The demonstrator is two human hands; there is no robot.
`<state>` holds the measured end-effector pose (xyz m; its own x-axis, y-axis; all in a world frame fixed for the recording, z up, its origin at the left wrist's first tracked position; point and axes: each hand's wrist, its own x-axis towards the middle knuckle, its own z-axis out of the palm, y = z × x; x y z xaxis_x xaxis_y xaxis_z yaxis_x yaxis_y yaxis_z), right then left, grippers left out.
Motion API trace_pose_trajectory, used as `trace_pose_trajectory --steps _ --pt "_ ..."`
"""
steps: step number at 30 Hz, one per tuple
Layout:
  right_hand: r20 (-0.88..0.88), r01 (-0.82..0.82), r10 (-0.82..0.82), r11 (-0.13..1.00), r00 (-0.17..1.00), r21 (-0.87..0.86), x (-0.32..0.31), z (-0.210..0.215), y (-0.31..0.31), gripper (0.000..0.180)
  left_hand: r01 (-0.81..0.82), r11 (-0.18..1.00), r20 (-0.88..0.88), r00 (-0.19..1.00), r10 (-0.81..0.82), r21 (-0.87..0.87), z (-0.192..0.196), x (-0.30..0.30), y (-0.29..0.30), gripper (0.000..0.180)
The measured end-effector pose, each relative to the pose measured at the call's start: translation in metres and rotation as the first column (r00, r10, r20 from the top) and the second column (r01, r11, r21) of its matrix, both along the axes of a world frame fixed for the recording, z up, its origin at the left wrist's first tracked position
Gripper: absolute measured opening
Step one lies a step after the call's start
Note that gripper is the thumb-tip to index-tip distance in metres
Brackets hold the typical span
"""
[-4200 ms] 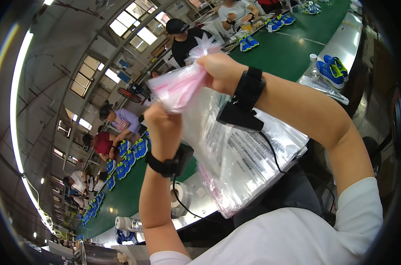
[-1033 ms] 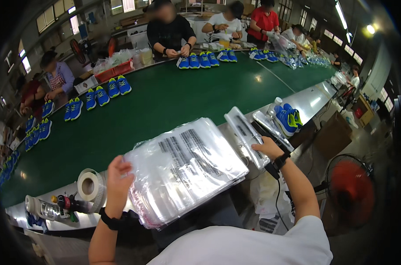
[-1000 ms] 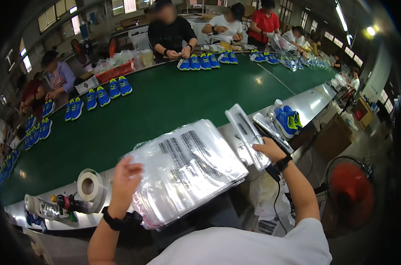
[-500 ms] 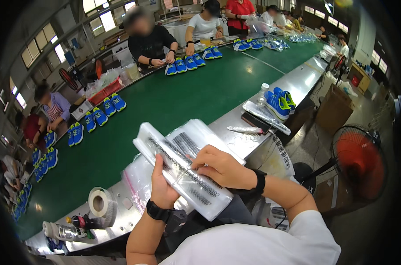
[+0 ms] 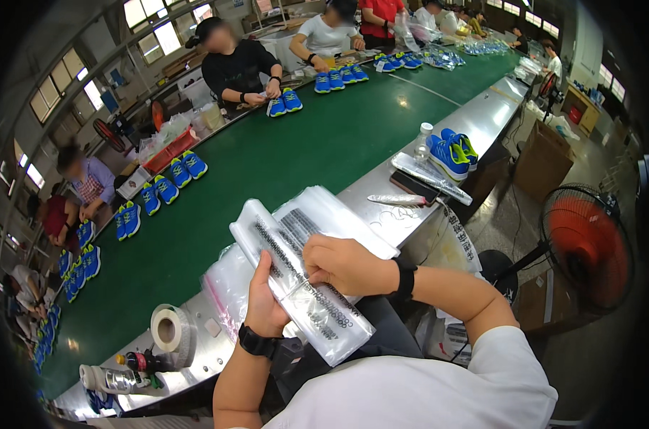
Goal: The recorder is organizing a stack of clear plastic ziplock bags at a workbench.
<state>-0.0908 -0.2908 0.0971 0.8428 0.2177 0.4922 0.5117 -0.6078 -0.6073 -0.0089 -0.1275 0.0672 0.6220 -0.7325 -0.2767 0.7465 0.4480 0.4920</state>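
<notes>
A rolled bundle of clear plastic bags with black print (image 5: 332, 329) lies slanted in front of me. My left hand (image 5: 267, 306) is closed round its left side, thumb up along the edge. Across the bundle's middle runs a thin band, apparently a rubber band (image 5: 293, 290). My right hand (image 5: 349, 264) pinches at that band with bent fingers; the fingertips are partly hidden. Beyond the bundle, a flat stack of printed plastic bags (image 5: 339, 218) rests on the table edge, and more clear bags (image 5: 226, 275) lie to its left.
A green conveyor belt (image 5: 267, 157) carries blue shoes (image 5: 166, 189), with co-workers along its far side. On the metal ledge are loose rubber bands (image 5: 396, 217), a dark phone (image 5: 413, 186), a shoe pair (image 5: 450, 157), a tape roll (image 5: 168, 329) and bottles (image 5: 142, 361). A fan (image 5: 586, 243) stands right.
My right hand has shifted slightly left along the bundle, fingers curled tighter. Across the belt, one shoe pair has moved from the black-shirted person toward the white-shirted one. My view has shifted slightly.
</notes>
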Motion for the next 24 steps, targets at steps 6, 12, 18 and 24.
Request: trace_pose_trajectory --steps 6,12,18,24 --pt "-0.341 -0.052 0.215 0.902 0.915 0.428 -0.045 0.010 -0.002 0.007 -0.054 0.997 0.013 0.998 0.055 -0.054 0.009 0.020 0.015 0.062" --pt "-0.563 0.227 0.084 0.859 0.822 0.459 -0.075 -0.050 -0.081 0.009 -0.426 0.895 0.147 0.884 0.443 -0.132 0.012 0.056 0.070 0.053" --pt "-0.419 0.583 -0.510 0.810 0.752 0.062 -0.022 -0.134 -0.178 0.014 -0.375 0.920 0.071 0.921 0.383 -0.112 0.010 0.038 0.060 0.054" --pt "-0.376 0.506 -0.430 0.853 0.821 0.129 -0.008 -0.046 -0.082 0.031 -0.341 0.938 0.089 0.934 0.345 -0.060 0.007 0.017 0.047 0.041"
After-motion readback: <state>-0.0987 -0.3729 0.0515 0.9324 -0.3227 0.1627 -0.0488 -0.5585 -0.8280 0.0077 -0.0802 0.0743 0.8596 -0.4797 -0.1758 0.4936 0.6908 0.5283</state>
